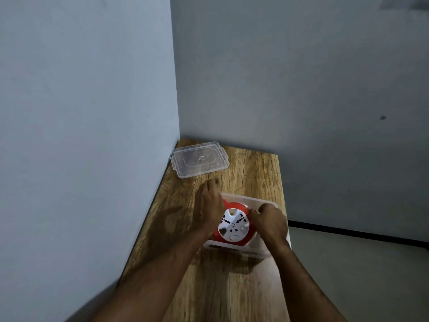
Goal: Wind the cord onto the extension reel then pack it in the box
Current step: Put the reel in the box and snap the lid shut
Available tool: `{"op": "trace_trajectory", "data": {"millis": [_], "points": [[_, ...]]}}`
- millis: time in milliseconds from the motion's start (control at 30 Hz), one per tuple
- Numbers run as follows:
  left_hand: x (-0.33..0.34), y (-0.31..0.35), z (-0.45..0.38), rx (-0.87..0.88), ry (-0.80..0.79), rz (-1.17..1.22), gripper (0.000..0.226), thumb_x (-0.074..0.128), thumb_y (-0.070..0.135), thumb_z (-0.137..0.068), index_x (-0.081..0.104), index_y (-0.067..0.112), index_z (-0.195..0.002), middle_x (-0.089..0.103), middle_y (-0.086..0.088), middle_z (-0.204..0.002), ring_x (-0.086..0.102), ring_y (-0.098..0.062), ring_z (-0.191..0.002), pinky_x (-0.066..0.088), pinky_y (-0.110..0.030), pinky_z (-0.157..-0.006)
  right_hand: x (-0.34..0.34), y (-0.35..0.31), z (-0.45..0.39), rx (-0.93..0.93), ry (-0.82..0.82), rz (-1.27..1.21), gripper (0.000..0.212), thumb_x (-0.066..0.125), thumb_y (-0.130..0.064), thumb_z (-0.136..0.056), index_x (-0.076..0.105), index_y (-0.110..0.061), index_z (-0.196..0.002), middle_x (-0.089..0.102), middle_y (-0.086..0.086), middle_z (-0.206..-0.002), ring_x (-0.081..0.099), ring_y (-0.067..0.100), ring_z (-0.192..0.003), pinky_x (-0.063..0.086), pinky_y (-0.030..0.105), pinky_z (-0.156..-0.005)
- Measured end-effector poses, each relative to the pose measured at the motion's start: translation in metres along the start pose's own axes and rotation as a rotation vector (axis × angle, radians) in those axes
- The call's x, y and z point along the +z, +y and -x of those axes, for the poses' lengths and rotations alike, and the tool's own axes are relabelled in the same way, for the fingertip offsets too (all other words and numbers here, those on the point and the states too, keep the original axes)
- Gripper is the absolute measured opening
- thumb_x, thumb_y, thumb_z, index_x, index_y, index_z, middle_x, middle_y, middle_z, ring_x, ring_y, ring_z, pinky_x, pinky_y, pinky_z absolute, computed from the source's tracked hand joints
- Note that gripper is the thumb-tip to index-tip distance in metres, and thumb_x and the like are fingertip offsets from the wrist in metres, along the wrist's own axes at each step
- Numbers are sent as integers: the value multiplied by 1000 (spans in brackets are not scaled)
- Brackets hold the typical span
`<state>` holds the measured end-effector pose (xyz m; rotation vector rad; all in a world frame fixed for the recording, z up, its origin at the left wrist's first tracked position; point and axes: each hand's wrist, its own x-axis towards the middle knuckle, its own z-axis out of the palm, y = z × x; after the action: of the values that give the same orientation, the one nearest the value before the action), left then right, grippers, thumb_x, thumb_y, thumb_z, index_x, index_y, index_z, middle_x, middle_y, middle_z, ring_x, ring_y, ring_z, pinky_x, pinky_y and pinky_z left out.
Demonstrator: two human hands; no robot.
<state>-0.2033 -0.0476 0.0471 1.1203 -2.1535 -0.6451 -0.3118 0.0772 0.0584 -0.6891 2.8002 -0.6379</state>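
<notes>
The red extension reel (234, 225), with a white socket face, lies flat inside a clear plastic box (234, 248) on the wooden table (222, 287). My left hand (209, 208) rests flat on the reel's left side, fingers stretched toward the box's far left corner. My right hand (270, 223) is curled over the reel's right edge, fingers bent against it. The cord is hidden from me. The box's clear lid (199, 161) lies apart at the table's far left corner.
Grey walls close in the table on the left and at the back. The table's right edge drops to a grey floor (359, 275) just beside the box. Bare wood lies between the box and the lid.
</notes>
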Motion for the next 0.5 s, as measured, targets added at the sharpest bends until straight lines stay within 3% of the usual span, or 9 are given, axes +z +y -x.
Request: {"op": "trace_trajectory", "data": {"millis": [100,233,300,400,500], "points": [[-14,-5,-19,-81,33,101,41,60,0,-93,51,5,-133,59,-13,-133,59,-23,-119,55,-33,-94,-14,-14,-11,-78,35,-7,38,62,-49,-92,74,-13,-98,75,4,-89,62,18,-72,39,24,-58],[-30,-18,-43,-203,83,188,45,59,1,-93,47,5,-136,56,-14,-131,59,-22,-113,58,-30,-83,-20,-38,-30,-214,-36,-198,42,65,-44,-94,72,-9,-116,75,5,-108,70,17,-91,55,32,-78],[-36,-26,-55,-271,100,225,46,59,5,-95,45,7,-138,56,-13,-132,58,-19,-111,56,-24,-78,-19,-49,-41,-264,-57,-292,44,67,-40,-94,69,-7,-122,74,6,-111,69,14,-93,57,33,-80],[-44,-36,-75,-342,135,306,48,61,10,-96,45,9,-142,56,-12,-137,58,-25,-122,54,-29,-93,-17,-63,-64,-286,-79,-405,45,68,-39,-94,66,-8,-126,73,4,-110,67,11,-95,56,27,-78],[-49,-46,-95,-435,153,348,48,61,13,-97,46,9,-143,56,-13,-139,58,-29,-124,53,-33,-94,-13,-76,-87,-289,-118,-485,47,67,-37,-94,63,-7,-129,71,7,-116,67,17,-105,58,34,-87]]}}
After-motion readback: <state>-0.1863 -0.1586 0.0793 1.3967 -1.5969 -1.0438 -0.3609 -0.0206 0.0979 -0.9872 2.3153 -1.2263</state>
